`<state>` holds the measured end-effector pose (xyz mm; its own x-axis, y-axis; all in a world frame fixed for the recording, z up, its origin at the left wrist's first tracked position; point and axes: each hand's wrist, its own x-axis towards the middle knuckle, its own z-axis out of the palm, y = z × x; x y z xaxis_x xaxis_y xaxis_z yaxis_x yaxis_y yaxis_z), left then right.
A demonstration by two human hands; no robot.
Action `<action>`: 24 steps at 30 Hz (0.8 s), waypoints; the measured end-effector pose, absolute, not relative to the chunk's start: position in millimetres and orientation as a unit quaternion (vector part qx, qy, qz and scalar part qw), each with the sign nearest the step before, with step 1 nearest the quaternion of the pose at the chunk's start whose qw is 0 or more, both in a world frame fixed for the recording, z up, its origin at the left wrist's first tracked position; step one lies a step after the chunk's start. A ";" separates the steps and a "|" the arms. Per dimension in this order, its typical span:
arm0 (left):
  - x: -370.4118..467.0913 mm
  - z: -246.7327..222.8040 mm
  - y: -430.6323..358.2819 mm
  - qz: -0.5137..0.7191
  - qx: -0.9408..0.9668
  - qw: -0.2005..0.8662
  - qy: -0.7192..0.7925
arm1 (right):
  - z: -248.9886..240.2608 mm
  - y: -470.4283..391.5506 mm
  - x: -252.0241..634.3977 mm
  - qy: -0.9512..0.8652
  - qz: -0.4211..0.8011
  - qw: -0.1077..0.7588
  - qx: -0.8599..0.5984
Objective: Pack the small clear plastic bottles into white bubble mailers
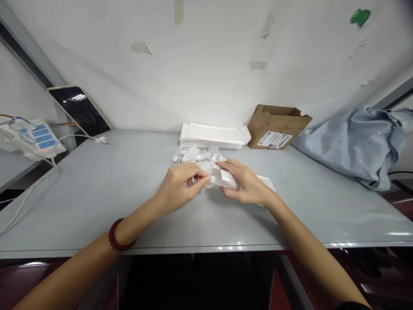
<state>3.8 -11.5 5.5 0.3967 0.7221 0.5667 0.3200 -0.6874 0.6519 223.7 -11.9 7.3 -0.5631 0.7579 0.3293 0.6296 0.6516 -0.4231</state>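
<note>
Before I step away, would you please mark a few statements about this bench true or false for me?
1. The right hand holds a white box. True.
2. The bracelet is on the right arm. False: it is on the left arm.
3. The phone is left of the carton. True.
4. The carton is closed on top. False: its top is open.
5. The left hand is spread wide, holding nothing. False: its fingers pinch a small white piece.
6. The bag lies right of the carton. True.
</note>
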 end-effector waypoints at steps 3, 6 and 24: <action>5.5 4.4 -12.1 0.433 0.802 0.264 0.316 | 6.9 -13.0 221.3 -0.875 0.133 0.262 -0.385; 4.4 5.5 -12.2 0.385 0.834 0.276 0.283 | 5.7 -14.0 219.2 -0.878 0.137 0.268 -0.373; -7.2 13.3 -2.0 0.228 0.695 0.506 0.458 | 12.1 -18.1 218.7 -0.890 0.069 0.274 -0.358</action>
<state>-7.2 -2.0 13.3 0.4774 0.8663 -0.1471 0.4058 -0.0689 0.9114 218.7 -18.1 12.1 -0.5934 0.6752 0.4382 0.5994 0.7340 -0.3193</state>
